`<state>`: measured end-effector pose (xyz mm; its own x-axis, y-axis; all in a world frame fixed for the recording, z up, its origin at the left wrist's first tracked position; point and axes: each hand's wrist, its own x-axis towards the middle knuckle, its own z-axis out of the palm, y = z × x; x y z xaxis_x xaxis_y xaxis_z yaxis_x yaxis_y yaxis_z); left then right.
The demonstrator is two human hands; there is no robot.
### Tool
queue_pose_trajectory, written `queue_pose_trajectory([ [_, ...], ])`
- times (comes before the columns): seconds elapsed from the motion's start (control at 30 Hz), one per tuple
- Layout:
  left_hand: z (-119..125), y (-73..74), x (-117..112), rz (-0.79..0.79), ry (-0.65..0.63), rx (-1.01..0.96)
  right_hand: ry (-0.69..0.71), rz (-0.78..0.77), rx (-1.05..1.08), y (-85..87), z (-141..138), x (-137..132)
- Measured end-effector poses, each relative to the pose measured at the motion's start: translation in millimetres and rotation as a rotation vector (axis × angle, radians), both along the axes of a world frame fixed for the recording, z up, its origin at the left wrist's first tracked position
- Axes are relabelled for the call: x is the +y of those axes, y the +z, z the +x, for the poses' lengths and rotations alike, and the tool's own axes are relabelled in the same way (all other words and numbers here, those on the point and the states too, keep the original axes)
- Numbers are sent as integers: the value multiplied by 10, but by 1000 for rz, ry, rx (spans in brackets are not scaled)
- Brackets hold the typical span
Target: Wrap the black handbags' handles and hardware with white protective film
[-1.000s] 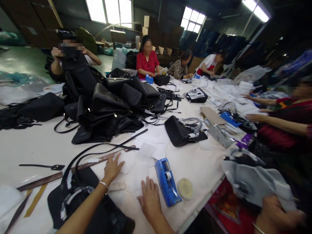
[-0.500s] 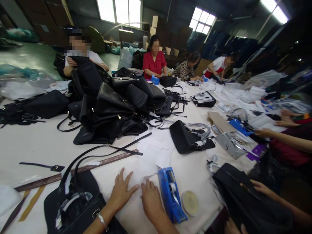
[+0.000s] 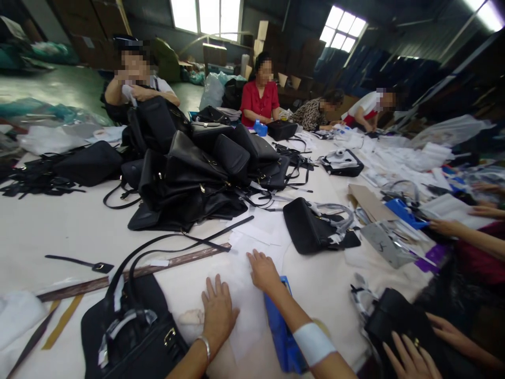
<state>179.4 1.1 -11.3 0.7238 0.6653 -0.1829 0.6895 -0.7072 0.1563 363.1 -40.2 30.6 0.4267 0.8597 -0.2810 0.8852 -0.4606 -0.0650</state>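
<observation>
My left hand (image 3: 218, 310), a silver bangle at its wrist, lies flat with fingers spread on thin white paper (image 3: 244, 321). My right hand (image 3: 263, 269) reaches further forward, its fingertips resting on loose white sheets (image 3: 252, 231); whether any sheet is pinched I cannot tell. A pale band (image 3: 314, 343) circles the right forearm. Under that arm stands a blue tape dispenser (image 3: 278, 329), partly hidden. Left of my hands lies a black handbag (image 3: 130, 337) with a gold buckle and wrapped handles. A small crumpled beige piece (image 3: 192, 317) sits beside my left hand.
Black bags are heaped (image 3: 189, 173) mid-table. Another black handbag (image 3: 305, 226) stands beyond my right hand. A brown strip (image 3: 90, 287) and a buckled strap (image 3: 81, 263) lie left. At right, another person's hands (image 3: 414, 358) hold a black bag (image 3: 398, 326). Several people work across the table.
My right hand has moved forward from beside the dispenser onto the loose sheets, its forearm now crossing the dispenser. The left hand has shifted slightly right and turned flatter. The view has swung left.
</observation>
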Motion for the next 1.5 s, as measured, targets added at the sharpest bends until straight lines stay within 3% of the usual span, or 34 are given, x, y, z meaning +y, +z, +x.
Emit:
queue_pose_trajectory([
  [0.13, 34, 87, -54, 15, -55, -19, -1, -3, -9, 8, 26, 73],
  [0.3, -28, 138, -15, -2, -97, -28, -33, 27, -45, 230, -5, 55],
  [0.47, -139, 150, 39, 25, -169, -99, -11, 267, -93, 444, -551, -391],
  [0.53, -156, 141, 42, 0, -205, -153, 67, 314, -40, 396, -847, -633],
  [0.63, -179, 98, 83, -105, -183, -177, 110, 215, 52, 173, -1136, -848],
  [0.77, -257, 41, 261, -376, -144, -165, 54, 72, 80, -139, -1190, -757],
  [0.83, -295, 40, 345, -496, -113, -255, 53, 46, 78, -205, -1170, -638],
  [0.93, -304, 45, 350, -473, -152, -364, 77, 12, 88, -152, -1101, -495],
  [1.03, -253, 11, 235, -350, -199, -240, 99, -37, 152, 32, -893, -403],
  [1.17, -169, -40, 138, -271, -148, -120, -3, 76, 14, 205, -436, -177],
  [1.37, -152, -99, 182, -271, -127, -90, -48, -67, -22, -49, 121, 334],
  [1.5, -140, -195, 161, -282, -103, -67, 31, -83, -20, -98, 339, 456],
])
